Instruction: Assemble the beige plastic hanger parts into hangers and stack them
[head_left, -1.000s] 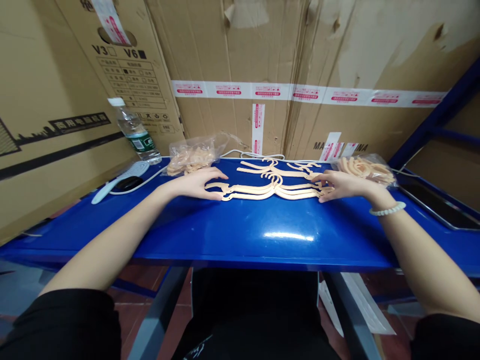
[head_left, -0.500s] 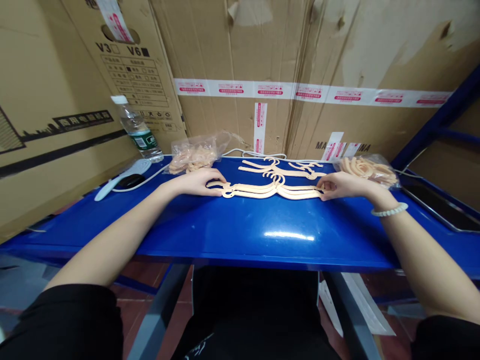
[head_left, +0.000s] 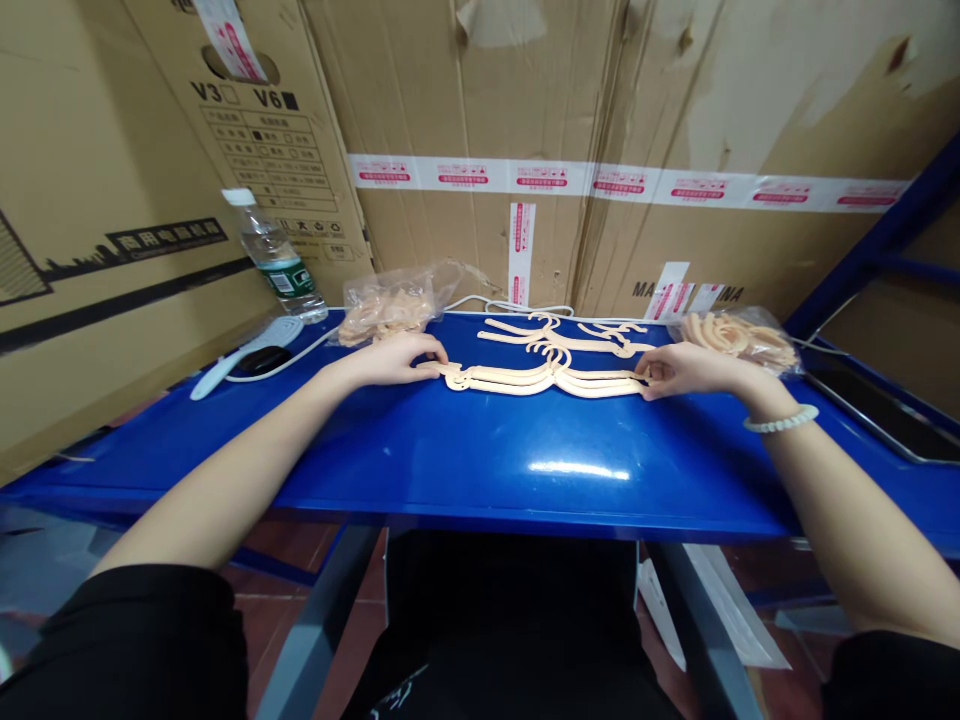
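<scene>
Several beige folding clothes hangers (head_left: 510, 381) lie unfolded side by side on the blue table, their curved hooks pointing away from me at the middle. My left hand (head_left: 394, 360) pinches a narrow piece at the left end of these hangers. At the opposite end, my right hand (head_left: 684, 370) has its fingers closed on the tips of the hanger arms. Behind them rest more beige hangers (head_left: 581, 343), partly folded, with loose-looking arms; how many there are is hard to make out.
Clear plastic bags of beige parts lie at the left (head_left: 390, 305) and right (head_left: 742, 340). A water bottle (head_left: 281, 265), a pale-handled brush-like object (head_left: 240, 360) and a dark round item (head_left: 260, 362) are at left. A phone or tablet (head_left: 889, 415) lies right. Cardboard boxes (head_left: 465, 120) wall the back.
My left fingers have closed in on the left end piece, which was swung out under the hand and now lies straighter. My right hand has stayed nearly still.
</scene>
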